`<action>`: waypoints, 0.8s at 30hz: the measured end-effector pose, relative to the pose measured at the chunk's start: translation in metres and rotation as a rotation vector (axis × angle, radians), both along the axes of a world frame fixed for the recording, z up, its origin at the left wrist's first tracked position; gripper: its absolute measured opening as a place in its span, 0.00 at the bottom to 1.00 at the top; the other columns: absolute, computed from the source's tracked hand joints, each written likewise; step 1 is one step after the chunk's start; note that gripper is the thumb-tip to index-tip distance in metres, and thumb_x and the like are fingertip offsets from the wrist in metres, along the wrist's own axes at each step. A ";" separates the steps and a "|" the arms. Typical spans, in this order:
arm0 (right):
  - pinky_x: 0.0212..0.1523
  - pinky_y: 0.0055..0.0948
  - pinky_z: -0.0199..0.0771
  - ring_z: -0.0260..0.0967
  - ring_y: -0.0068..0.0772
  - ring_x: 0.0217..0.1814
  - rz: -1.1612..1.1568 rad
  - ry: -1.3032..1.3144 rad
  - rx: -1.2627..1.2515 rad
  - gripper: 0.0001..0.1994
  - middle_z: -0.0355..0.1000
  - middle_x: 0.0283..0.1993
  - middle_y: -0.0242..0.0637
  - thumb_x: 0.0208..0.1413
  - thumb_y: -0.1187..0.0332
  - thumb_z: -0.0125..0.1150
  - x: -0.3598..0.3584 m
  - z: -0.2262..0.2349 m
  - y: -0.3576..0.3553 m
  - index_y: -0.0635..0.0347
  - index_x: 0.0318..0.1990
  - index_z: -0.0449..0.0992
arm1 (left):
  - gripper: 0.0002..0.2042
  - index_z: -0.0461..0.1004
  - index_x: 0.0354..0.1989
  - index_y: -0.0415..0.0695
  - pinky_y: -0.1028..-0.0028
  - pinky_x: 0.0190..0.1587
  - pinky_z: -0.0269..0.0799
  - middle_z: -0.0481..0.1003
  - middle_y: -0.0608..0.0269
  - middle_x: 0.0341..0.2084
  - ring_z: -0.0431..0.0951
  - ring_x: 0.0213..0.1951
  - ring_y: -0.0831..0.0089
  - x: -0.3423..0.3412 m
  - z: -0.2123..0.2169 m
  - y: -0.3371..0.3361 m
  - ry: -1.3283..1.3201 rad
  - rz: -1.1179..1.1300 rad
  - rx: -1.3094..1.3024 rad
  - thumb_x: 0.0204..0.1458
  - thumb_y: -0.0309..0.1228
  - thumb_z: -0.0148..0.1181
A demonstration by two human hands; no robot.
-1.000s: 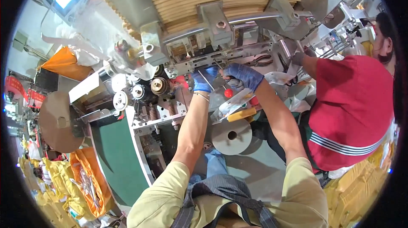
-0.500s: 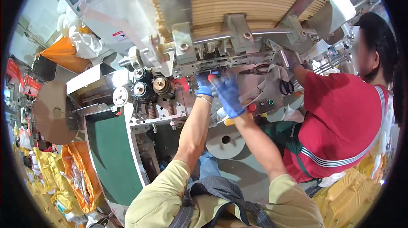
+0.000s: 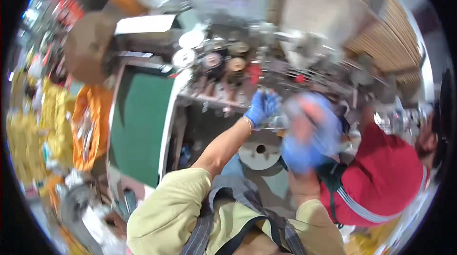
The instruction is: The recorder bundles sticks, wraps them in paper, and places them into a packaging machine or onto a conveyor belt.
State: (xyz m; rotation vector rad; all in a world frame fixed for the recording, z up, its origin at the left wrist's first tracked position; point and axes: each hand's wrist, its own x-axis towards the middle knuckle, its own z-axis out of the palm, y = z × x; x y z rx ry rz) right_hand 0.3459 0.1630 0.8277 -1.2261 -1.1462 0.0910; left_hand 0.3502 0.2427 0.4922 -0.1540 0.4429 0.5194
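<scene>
My left hand (image 3: 262, 106), in a blue glove, is at the front edge of the machine (image 3: 221, 100), just below its rollers. Its fingers look curled; whatever may be between them is too blurred to make out. Raised closer to me, my right hand (image 3: 304, 145) also wears a blue glove. Motion smears its fingers. A reddish-orange patch (image 3: 312, 111) with a dark streak shows at the upper part of that hand, and I cannot tell what it is. Black and brass-coloured rollers (image 3: 236, 63) stand behind my left hand.
A green conveyor belt (image 3: 143, 122) lies to the left. Below my hands is a pale round reel (image 3: 259, 157). A co-worker in a red shirt (image 3: 385, 179) is close on the right. Thin sticks (image 3: 388, 31) are stacked at upper right; an orange sack (image 3: 90, 126) stands far left.
The view has swung, so the machine sits farther right. My right hand has come away from the machine and up toward me, apart from my left hand, which stays near the machine's edge.
</scene>
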 end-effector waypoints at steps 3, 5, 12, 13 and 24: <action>0.31 0.22 0.66 0.64 0.27 0.27 0.496 0.077 0.108 0.08 0.68 0.31 0.35 0.49 0.68 0.49 -0.040 0.088 -0.008 0.61 0.32 0.72 | 0.25 0.58 0.50 0.48 0.66 0.35 0.69 0.68 0.60 0.41 0.71 0.35 0.67 -0.109 0.031 -0.039 0.086 -0.086 -0.074 0.51 0.53 0.40; 0.30 0.22 0.68 0.65 0.28 0.28 0.970 0.144 0.252 0.12 0.69 0.34 0.38 0.53 0.65 0.44 -0.066 0.124 -0.003 0.61 0.37 0.72 | 0.23 0.60 0.48 0.47 0.65 0.37 0.68 0.68 0.61 0.42 0.69 0.41 0.65 -0.200 0.026 -0.054 0.272 0.010 -0.118 0.52 0.51 0.39; 0.31 0.22 0.68 0.65 0.27 0.29 1.291 0.268 0.166 0.13 0.70 0.35 0.39 0.55 0.65 0.43 -0.170 0.100 0.010 0.61 0.39 0.72 | 0.22 0.62 0.48 0.46 0.57 0.53 0.55 0.63 0.57 0.51 0.61 0.53 0.60 -0.500 0.054 -0.114 0.452 0.826 -0.181 0.50 0.48 0.44; 0.31 0.22 0.68 0.65 0.27 0.29 1.271 0.272 0.130 0.13 0.70 0.35 0.38 0.55 0.65 0.43 -0.184 0.095 0.008 0.61 0.39 0.72 | 0.23 0.62 0.48 0.45 0.57 0.54 0.55 0.62 0.57 0.51 0.59 0.54 0.60 -0.532 0.058 -0.121 0.444 0.893 -0.164 0.50 0.49 0.44; 0.35 0.22 0.66 0.66 0.25 0.31 0.913 0.363 -0.278 0.10 0.70 0.33 0.35 0.54 0.68 0.46 -0.305 0.022 0.097 0.61 0.37 0.72 | 0.24 0.61 0.49 0.44 0.58 0.54 0.54 0.59 0.57 0.53 0.57 0.56 0.59 -0.625 0.031 -0.108 0.411 0.950 -0.250 0.50 0.49 0.44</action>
